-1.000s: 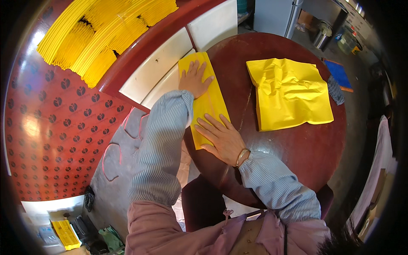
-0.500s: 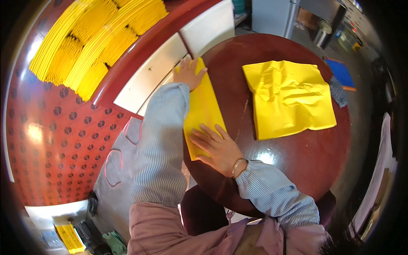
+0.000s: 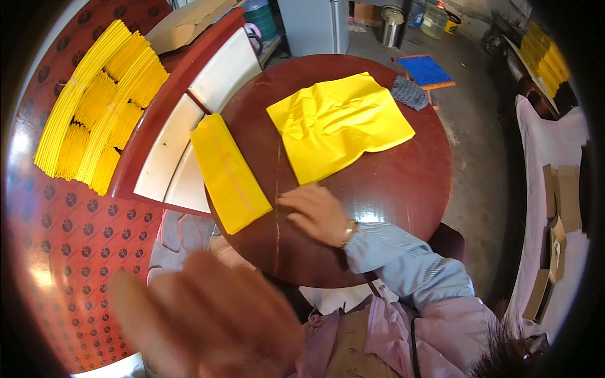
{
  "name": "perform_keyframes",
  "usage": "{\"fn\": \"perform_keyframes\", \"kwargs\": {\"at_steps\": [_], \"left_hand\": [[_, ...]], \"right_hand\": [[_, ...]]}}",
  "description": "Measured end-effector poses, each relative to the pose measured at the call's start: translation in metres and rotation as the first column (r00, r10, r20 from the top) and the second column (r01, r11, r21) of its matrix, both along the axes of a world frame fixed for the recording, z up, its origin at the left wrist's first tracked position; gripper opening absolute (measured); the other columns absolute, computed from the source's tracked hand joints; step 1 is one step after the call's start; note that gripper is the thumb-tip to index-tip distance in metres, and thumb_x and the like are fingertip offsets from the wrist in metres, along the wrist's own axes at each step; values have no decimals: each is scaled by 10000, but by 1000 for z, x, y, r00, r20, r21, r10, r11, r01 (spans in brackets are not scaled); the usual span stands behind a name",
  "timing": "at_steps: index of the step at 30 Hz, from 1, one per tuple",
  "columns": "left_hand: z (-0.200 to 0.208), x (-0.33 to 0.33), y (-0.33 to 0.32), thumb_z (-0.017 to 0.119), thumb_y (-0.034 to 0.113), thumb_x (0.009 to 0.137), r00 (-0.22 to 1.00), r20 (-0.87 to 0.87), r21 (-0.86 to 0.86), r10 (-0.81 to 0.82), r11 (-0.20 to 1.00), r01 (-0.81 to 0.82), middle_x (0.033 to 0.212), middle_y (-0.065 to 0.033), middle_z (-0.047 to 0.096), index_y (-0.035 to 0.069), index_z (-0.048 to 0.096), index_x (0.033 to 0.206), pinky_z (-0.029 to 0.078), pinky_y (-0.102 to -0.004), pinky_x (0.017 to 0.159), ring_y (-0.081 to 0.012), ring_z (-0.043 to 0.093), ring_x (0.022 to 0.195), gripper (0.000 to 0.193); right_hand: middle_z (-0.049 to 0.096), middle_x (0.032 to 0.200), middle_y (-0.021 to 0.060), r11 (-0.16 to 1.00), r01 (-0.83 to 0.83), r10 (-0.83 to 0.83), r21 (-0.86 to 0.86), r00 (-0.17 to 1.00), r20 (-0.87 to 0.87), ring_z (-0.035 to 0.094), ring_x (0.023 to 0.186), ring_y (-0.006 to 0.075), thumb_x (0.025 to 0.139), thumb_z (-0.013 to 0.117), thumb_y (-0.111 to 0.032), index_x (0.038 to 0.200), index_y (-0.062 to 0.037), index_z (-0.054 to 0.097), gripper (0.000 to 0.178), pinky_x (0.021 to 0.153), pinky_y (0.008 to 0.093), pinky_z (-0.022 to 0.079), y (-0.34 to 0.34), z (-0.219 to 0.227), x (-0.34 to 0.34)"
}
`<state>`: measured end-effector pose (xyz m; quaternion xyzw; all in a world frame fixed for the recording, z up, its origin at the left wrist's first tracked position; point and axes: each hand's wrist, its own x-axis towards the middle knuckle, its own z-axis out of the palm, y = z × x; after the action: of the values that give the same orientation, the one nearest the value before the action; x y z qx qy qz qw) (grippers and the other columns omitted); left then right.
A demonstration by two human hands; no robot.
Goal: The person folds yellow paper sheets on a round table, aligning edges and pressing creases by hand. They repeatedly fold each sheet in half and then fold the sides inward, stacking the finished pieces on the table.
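On the round dark-red table (image 3: 378,195), a narrow folded yellow sheet (image 3: 230,176) lies flat at the left edge. To its right, a wider, creased yellow sheet (image 3: 340,123) is spread out, its corners a little uneven. My right hand (image 3: 313,214) is over the table between the two, palm down with its fingers stretched out, holding nothing. Close to the camera at the lower left, my left hand (image 3: 208,315) is raised off the table. Motion smears its fingers, so whether it holds anything cannot be made out.
Bundled stacks of folded yellow sheets (image 3: 94,107) lie on a red patterned surface at the left, beside a cardboard piece (image 3: 186,25). A grey cloth (image 3: 409,93) sits at the table's far right edge. Beyond are a blue mat (image 3: 425,70), a metal flask (image 3: 392,28) and cardboard boxes (image 3: 561,198).
My left hand has left the folded sheet and come up close to the camera. My right hand has slid off that sheet to the right. The view has turned rightward.
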<state>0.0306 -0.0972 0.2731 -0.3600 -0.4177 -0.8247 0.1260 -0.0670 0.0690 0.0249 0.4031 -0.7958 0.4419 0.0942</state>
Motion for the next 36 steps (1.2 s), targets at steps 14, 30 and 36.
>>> {"fn": "perform_keyframes", "kwargs": {"at_steps": [14,30,36], "left_hand": [[-69,-84,125,756,46,879,894,40,-404,446,825,-394,1301,-152,653,10,625,1297,494,-421,1122,-283,606,1315,440],[-266,-205,159,638,-89,911,736,-563,-826,375,-219,-520,1486,-181,624,27,615,1457,402,-484,1244,-390,515,1460,558],[-268,-192,147,642,-81,921,736,-577,-815,355,-181,-551,1474,-167,638,47,632,1439,430,-472,1227,-377,549,1433,534]], "right_hand": [[756,1182,84,616,781,-601,-103,551,579,716,1055,176,989,720,-44,1305,-12,701,318,946,317,576,265,-36,-67],[729,1204,-2,538,842,-769,39,510,-386,621,1169,210,963,785,-244,1195,-131,788,258,958,406,510,307,-32,-255],[729,1160,-25,451,770,-617,453,635,-465,594,1190,197,967,747,-354,1114,-176,823,243,954,401,423,312,-35,-288]]}}
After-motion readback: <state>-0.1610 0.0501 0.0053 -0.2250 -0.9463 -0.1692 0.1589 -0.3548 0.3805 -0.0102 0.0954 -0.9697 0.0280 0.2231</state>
